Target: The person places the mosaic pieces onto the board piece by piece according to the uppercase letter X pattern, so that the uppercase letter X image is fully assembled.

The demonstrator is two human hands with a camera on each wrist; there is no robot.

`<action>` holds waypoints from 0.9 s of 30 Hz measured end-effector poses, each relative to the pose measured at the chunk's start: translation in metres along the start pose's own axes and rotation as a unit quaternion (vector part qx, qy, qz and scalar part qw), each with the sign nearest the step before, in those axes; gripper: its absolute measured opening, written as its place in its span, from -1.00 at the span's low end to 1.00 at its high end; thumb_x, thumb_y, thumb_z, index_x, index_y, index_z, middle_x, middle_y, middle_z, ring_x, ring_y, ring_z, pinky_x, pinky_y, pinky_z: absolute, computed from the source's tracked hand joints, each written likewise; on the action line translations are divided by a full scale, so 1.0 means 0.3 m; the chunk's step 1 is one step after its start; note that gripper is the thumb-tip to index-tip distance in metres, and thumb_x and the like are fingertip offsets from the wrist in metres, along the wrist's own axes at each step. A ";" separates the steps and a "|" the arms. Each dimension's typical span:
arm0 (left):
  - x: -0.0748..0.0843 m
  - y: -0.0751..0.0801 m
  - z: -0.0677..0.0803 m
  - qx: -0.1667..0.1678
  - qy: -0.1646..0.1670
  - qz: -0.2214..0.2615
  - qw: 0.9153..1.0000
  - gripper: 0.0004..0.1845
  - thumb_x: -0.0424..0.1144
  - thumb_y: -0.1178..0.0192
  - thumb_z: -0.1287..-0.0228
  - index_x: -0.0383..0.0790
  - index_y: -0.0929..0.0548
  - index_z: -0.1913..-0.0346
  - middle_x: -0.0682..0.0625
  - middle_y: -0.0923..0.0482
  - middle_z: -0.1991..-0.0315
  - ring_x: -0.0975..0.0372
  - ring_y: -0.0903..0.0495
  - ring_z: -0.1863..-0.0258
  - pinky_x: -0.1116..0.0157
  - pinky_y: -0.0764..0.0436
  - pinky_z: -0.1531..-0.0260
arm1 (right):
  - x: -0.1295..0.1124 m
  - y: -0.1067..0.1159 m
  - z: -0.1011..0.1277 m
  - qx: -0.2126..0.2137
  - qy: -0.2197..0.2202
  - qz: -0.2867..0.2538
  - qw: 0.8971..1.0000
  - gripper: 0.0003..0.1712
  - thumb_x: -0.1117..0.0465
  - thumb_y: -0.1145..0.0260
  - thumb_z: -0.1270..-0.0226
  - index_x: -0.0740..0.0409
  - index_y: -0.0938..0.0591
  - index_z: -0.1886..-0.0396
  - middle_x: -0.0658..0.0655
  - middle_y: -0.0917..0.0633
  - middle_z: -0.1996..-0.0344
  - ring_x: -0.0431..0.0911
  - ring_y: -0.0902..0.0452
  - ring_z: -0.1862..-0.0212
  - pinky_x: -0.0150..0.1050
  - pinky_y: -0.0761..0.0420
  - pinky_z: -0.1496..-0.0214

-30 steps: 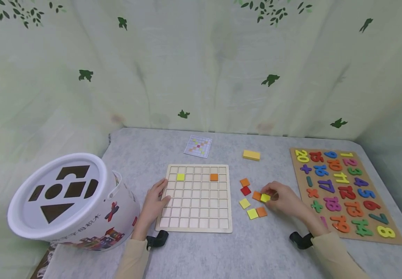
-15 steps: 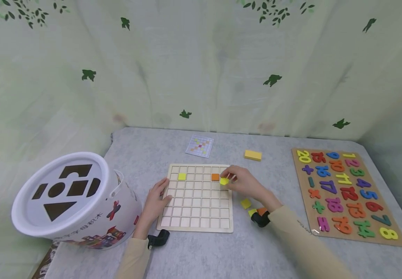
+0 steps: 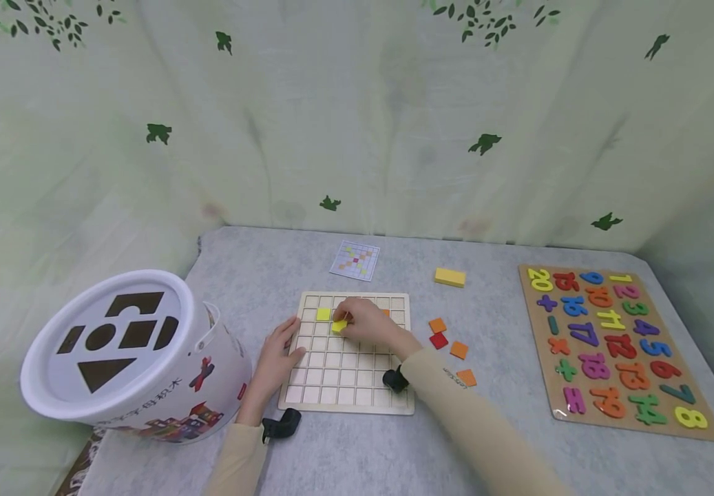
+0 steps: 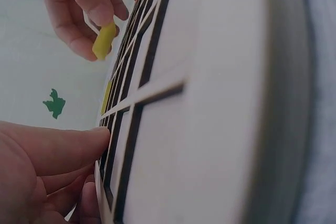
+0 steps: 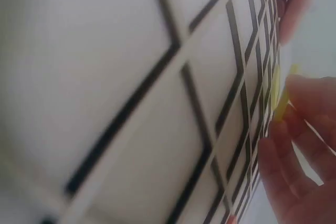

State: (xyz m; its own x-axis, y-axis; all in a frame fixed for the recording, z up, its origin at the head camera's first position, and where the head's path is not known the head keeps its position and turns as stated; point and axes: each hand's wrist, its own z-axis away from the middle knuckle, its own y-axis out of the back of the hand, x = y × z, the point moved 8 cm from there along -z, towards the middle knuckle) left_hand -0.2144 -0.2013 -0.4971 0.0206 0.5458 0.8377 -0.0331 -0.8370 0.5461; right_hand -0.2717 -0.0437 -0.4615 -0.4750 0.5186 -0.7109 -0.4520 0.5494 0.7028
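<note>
A wooden grid board [image 3: 350,399] lies on the table. My left hand [image 3: 277,358] holds its left edge, thumb [image 4: 79,148] on the top face and the other fingers at the side. Over the upper part of the board, my right hand [image 3: 365,324] pinches a yellow square tile [image 3: 339,326], which is tilted above the cells in the left wrist view. Another yellow tile [image 3: 323,314] sits in a cell just left of it. An orange tile [image 3: 385,313] in the same row is partly covered by my right hand.
Right of the board lie a red tile [image 3: 438,340] and loose orange tiles [image 3: 458,350]; the right sleeve hides part of that area. Behind are a pattern card [image 3: 355,260] and a yellow block [image 3: 450,277]. A white bucket [image 3: 214,372] stands left, a number puzzle [image 3: 549,393] right.
My right hand has carried the yellow tile from the loose pile leftward across the board, past the orange tile, to near the placed yellow one. My left hand has stayed at the board's edge.
</note>
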 end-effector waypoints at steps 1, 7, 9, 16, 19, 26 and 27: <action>0.001 0.001 0.000 0.000 -0.002 0.000 1.000 -0.38 -0.52 -0.15 -0.26 -0.49 -0.25 -0.37 -0.27 -0.10 -0.43 -0.10 -0.08 -0.35 -0.01 -0.30 -0.24 | -0.005 -0.008 -0.008 -0.002 0.000 0.010 1.000 -0.77 0.39 -0.36 -0.17 0.22 -0.66 0.14 0.07 -0.66 0.20 -0.10 -0.53 0.18 -0.31 -0.53 0.12; 0.000 0.002 0.001 0.003 -0.008 -0.001 1.000 -0.39 -0.53 -0.15 -0.24 -0.51 -0.25 -0.36 -0.28 -0.11 -0.42 -0.12 -0.08 -0.36 -0.02 -0.32 -0.22 | -0.023 -0.030 -0.030 0.000 -0.008 0.083 0.997 -0.78 0.41 -0.33 -0.14 0.15 -0.68 0.20 0.02 -0.67 0.23 -0.13 -0.50 0.22 -0.30 -0.51 0.11; -0.002 0.002 0.001 0.003 -0.006 -0.001 1.000 -0.39 -0.52 -0.15 -0.25 -0.51 -0.25 -0.36 -0.27 -0.11 -0.42 -0.11 -0.08 -0.36 0.00 -0.31 -0.23 | -0.025 -0.034 -0.029 -0.001 -0.010 0.099 0.995 -0.76 0.42 -0.32 -0.14 0.12 -0.68 0.19 0.01 -0.67 0.21 -0.14 -0.51 0.19 -0.30 -0.51 0.08; -0.003 0.001 0.001 0.000 -0.003 0.002 1.000 -0.38 -0.51 -0.15 -0.26 -0.49 -0.25 -0.37 -0.26 -0.10 -0.43 -0.09 -0.07 -0.37 0.01 -0.30 -0.24 | -0.026 -0.038 -0.016 -0.003 -0.013 0.125 0.992 -0.69 0.47 -0.23 -0.18 0.11 -0.69 0.13 -0.01 -0.66 0.16 -0.14 -0.53 0.08 -0.30 -0.50 -0.02; -0.003 0.001 0.001 0.003 -0.008 -0.003 1.000 -0.39 -0.52 -0.15 -0.25 -0.50 -0.25 -0.36 -0.28 -0.10 -0.42 -0.10 -0.09 -0.36 0.00 -0.31 -0.24 | -0.032 -0.039 -0.012 -0.003 -0.005 0.134 0.991 -0.69 0.43 -0.25 -0.18 0.09 -0.69 0.10 -0.02 -0.65 0.17 -0.14 -0.51 0.10 -0.31 -0.49 -0.01; -0.002 0.005 0.003 0.007 -0.008 -0.011 1.000 -0.39 -0.51 -0.16 -0.25 -0.50 -0.26 -0.36 -0.27 -0.12 -0.42 -0.10 -0.11 -0.35 0.00 -0.32 -0.22 | -0.041 -0.041 -0.010 -0.006 0.000 0.138 0.990 -0.72 0.37 -0.31 -0.20 0.08 -0.69 0.09 -0.03 -0.61 0.19 -0.14 -0.48 0.12 -0.30 -0.49 0.01; -0.002 0.006 0.005 0.006 -0.007 -0.012 1.000 -0.39 -0.51 -0.16 -0.25 -0.49 -0.26 -0.36 -0.27 -0.12 -0.42 -0.10 -0.11 -0.35 0.00 -0.32 -0.22 | -0.040 -0.041 -0.009 -0.006 -0.002 0.135 0.991 -0.72 0.38 -0.30 -0.20 0.08 -0.69 0.09 -0.02 -0.61 0.18 -0.14 -0.48 0.11 -0.30 -0.49 0.00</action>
State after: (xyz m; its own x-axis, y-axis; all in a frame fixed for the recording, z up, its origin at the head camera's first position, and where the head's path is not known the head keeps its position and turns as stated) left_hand -0.2131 -0.2032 -0.4964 0.0362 0.5657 0.8238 -0.0197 -0.8238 0.5665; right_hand -0.2624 -0.0585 -0.4615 -0.5773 0.6477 -0.4972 -0.3172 0.3832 0.8675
